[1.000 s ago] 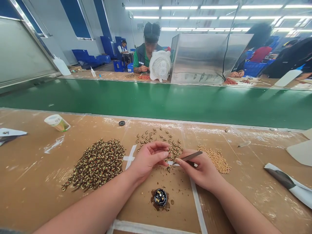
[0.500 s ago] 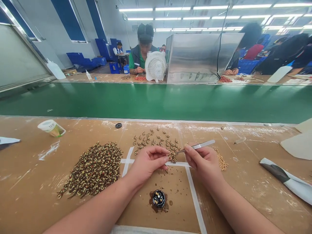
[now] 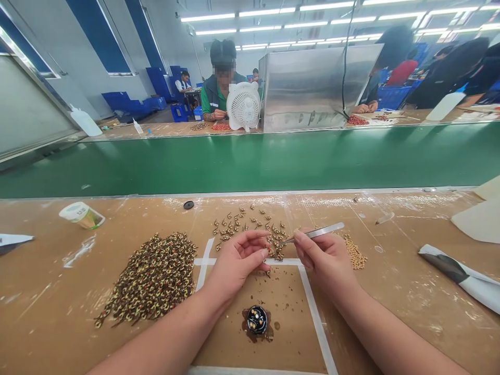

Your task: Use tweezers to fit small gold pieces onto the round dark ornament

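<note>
My right hand grips metal tweezers, their tip pointing left into a scatter of small brass-coloured parts. Beside it, my left hand is curled, thumb and fingers pinched near the same scatter; whatever is between the fingers is too small to make out. A large heap of dark and tan assembled pieces lies left of my left hand. A small pile of pale beads sits just right of my right hand. A small black dish with a few pieces in it stands near me between my forearms.
White tape marks a square on the brown worktop. A small tub and a black disc lie at the back left. Folded paper lies right. Beyond runs a green conveyor; a person works opposite behind a white fan.
My right hand has turned the tweezers from pointing right and low to pointing left into the brass parts. Both hands moved slightly forward; the view shifted a little.
</note>
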The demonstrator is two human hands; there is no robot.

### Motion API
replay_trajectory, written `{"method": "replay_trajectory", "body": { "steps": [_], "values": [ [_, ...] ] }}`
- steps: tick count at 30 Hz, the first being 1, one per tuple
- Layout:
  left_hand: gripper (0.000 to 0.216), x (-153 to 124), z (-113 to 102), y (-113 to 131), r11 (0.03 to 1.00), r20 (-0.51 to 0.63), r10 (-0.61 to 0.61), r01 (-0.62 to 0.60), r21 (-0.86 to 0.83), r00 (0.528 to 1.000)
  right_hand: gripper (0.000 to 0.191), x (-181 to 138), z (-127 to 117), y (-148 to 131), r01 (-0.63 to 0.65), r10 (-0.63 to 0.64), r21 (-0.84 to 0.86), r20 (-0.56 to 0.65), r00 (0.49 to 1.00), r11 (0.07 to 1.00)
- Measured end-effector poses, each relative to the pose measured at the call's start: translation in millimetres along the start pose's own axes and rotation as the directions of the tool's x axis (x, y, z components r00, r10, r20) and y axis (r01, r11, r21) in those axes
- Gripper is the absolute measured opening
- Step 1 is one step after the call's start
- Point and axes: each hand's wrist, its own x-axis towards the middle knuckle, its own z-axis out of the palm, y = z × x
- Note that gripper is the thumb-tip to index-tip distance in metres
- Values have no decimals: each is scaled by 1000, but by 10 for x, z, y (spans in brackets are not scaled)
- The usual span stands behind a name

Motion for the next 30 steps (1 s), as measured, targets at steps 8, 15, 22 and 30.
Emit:
{"method": "replay_trajectory", "body": {
  "steps": [8, 15, 22, 30],
  "values": [
    [36, -18, 56, 30, 998, 26, 33, -34, 50, 999, 53, -8, 22, -66, 93, -88, -131, 48, 995, 987],
    [33, -27, 59, 32, 997, 46, 31, -34, 68, 998, 50, -12, 33, -91, 95, -87, -173, 55, 995, 980],
    [33, -21, 56, 15, 997, 58, 47, -50, 65, 997, 50, 6, 27, -93, 98, -87, -187, 63, 994, 977],
    [29, -14, 50, -22, 993, 49, 91, -94, 73, 995, 47, 10, 30, -71, 66, -54, -179, 68, 996, 982]
  ]
}}
